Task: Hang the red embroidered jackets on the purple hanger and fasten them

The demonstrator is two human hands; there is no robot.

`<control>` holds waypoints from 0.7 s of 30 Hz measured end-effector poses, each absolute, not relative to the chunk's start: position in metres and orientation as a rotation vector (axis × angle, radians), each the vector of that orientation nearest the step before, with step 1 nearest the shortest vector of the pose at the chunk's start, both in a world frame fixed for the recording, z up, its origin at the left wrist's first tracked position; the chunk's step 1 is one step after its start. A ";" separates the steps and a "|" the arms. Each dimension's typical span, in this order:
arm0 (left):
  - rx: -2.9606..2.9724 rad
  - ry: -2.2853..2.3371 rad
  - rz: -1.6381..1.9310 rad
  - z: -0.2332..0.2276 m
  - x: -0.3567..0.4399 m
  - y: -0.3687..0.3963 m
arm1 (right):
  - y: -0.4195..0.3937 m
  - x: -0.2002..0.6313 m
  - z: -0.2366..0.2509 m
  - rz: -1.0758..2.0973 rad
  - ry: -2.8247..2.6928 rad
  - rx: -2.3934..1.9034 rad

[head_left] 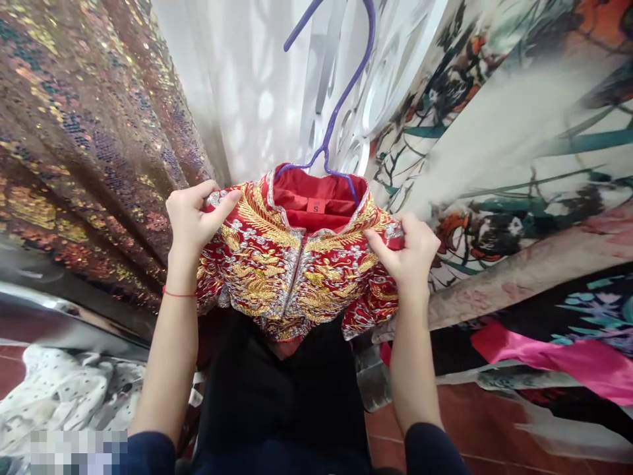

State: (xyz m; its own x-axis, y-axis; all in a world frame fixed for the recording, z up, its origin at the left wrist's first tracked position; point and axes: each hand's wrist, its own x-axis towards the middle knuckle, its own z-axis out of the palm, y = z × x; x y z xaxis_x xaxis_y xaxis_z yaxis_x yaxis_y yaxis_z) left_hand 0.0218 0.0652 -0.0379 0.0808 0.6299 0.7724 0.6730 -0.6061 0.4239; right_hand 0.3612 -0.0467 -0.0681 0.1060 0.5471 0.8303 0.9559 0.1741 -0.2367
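A red jacket (316, 277) with gold and silver embroidery faces up in front of me, on a purple wire hanger (341, 99). Inside its stand-up collar a red label (316, 206) shows the letter S. The front is closed along a silver-edged centre line. My left hand (198, 214) grips the jacket's shoulder on the left, thumb on top and fingers partly hidden behind the cloth. On the opposite shoulder, my right hand (408, 251) pinches the fabric in the same way. The hanger's arms are mostly hidden inside the jacket.
Sequinned fabric (84, 145) hangs at the left. White cut-out panels (395, 66) stand behind the hanger. Floral-printed cloth (519, 145) hangs on the right, above a pink fabric strip (558, 359). Dotted white cloth (64, 389) lies low at the left, near the red tiled floor (475, 422).
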 end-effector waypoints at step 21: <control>-2.067 -1.415 -1.582 -0.049 0.027 0.042 | -0.039 0.361 -0.078 -0.698 -1.449 -1.528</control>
